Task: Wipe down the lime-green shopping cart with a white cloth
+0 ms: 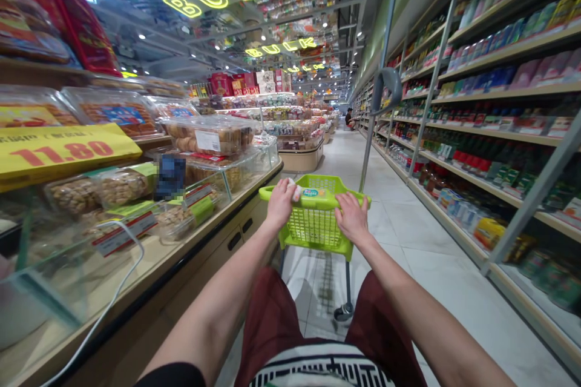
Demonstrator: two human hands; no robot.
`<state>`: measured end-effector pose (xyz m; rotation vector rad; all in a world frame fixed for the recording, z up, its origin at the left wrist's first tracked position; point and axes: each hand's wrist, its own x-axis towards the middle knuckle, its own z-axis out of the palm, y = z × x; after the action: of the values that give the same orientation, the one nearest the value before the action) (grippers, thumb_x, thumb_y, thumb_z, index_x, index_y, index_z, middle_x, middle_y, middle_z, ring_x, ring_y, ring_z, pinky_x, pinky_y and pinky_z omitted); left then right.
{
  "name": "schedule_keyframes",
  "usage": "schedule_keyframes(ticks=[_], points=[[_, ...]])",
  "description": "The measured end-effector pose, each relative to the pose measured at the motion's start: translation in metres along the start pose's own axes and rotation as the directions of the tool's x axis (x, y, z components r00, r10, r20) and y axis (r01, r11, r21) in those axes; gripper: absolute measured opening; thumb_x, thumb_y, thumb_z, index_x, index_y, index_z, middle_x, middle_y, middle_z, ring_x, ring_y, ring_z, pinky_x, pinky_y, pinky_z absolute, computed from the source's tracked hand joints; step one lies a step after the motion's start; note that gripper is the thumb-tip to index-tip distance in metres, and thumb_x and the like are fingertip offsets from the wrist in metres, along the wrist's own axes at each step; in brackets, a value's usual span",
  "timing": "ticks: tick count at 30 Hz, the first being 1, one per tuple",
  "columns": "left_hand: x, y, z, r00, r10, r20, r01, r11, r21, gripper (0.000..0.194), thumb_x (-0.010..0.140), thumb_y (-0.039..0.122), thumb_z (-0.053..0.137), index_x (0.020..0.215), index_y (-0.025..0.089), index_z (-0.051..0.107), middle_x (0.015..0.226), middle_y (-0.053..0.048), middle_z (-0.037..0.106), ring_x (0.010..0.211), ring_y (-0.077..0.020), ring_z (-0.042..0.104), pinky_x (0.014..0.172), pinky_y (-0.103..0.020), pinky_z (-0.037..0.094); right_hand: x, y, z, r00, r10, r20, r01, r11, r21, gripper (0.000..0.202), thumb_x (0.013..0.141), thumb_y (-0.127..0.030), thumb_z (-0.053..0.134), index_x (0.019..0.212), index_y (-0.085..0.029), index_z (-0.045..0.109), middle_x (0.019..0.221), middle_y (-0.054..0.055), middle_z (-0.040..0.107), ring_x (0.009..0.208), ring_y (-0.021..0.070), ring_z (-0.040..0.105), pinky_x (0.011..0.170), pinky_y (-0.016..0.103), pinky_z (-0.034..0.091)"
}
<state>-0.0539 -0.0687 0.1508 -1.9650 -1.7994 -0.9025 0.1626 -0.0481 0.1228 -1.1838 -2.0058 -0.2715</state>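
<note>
A small lime-green shopping cart [313, 226] stands right in front of me, its lattice basket on thin grey legs with a dark caster. Both my hands are closed over its handle bar. My left hand [282, 200] grips the left part of the bar, with a small crumpled white thing, perhaps a tissue, by its fingers. My right hand [352, 215] wraps the bar near its right end. Between the hands a coloured label [313, 192] shows on the handle. The bottom of the basket is mostly hidden from this angle.
Close on the left runs a snack counter [254, 184] with packaged pastries [209, 132] and a yellow price sign [68, 151]. Tall stocked shelves [499, 96] line the right. A grey pole [367, 151] rises beside the cart. Far down the tiled aisle [340, 148], a person [349, 119] crouches.
</note>
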Motion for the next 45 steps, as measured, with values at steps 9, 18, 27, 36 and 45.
schedule_keyframes(ticks=[9, 18, 27, 36, 45], points=[[-0.002, 0.052, 0.027, 0.982, 0.162, -0.092, -0.173, 0.976, -0.133, 0.038, 0.080, 0.011, 0.039, 0.115, 0.017, 0.051, 0.135, -0.011, 0.040, 0.128, -0.0242, 0.029, 0.103, -0.044, 0.030, 0.002, -0.005, 0.005, 0.996, 0.078, -0.050, -0.080, 0.996, -0.034, 0.037, 0.081, -0.023, 0.040, 0.115, -0.014, 0.051, 0.119, 0.014, 0.054, 0.115, 0.0281, 0.041, 0.100, 0.056, 0.011], [-0.010, 0.023, 0.024, 0.980, 0.181, -0.080, -0.188, 0.978, -0.091, 0.043, 0.078, 0.008, 0.040, 0.119, 0.018, 0.049, 0.137, -0.010, 0.037, 0.128, -0.0233, 0.029, 0.103, -0.043, 0.030, -0.008, 0.011, 0.003, 0.996, 0.036, -0.084, -0.038, 0.999, -0.030, 0.041, 0.080, -0.019, 0.041, 0.120, -0.012, 0.048, 0.122, 0.013, 0.052, 0.120, 0.0268, 0.037, 0.102, 0.053, 0.011], [-0.010, 0.042, 0.035, 0.962, 0.192, -0.191, -0.212, 0.974, -0.085, 0.040, 0.079, 0.008, 0.039, 0.118, 0.015, 0.049, 0.135, -0.014, 0.039, 0.128, -0.0247, 0.030, 0.102, -0.044, 0.032, -0.011, 0.006, 0.005, 0.992, 0.034, -0.123, -0.036, 0.999, -0.013, 0.044, 0.078, -0.019, 0.042, 0.120, -0.012, 0.047, 0.123, 0.011, 0.052, 0.119, 0.0253, 0.038, 0.103, 0.051, 0.010], [-0.027, 0.036, 0.034, 0.837, 0.518, -0.175, -0.523, 0.852, 0.022, 0.032, 0.086, 0.019, 0.041, 0.115, 0.023, 0.054, 0.135, -0.010, 0.040, 0.129, -0.0233, 0.027, 0.100, -0.046, 0.032, -0.014, 0.017, 0.004, 0.993, -0.021, -0.113, 0.017, 0.999, -0.032, 0.044, 0.076, -0.016, 0.040, 0.120, -0.014, 0.047, 0.124, 0.010, 0.052, 0.120, 0.0243, 0.038, 0.103, 0.050, 0.012], [-0.032, -0.033, 0.030, 0.893, 0.287, -0.347, -0.313, 0.950, -0.019, 0.032, 0.085, 0.022, 0.044, 0.114, 0.024, 0.056, 0.138, -0.009, 0.037, 0.126, -0.0261, 0.033, 0.098, -0.046, 0.036, -0.015, 0.015, 0.005, 0.992, -0.010, -0.125, 0.009, 1.000, -0.011, 0.045, 0.076, -0.015, 0.040, 0.121, -0.014, 0.047, 0.123, 0.009, 0.052, 0.119, 0.0233, 0.038, 0.104, 0.049, 0.010]])
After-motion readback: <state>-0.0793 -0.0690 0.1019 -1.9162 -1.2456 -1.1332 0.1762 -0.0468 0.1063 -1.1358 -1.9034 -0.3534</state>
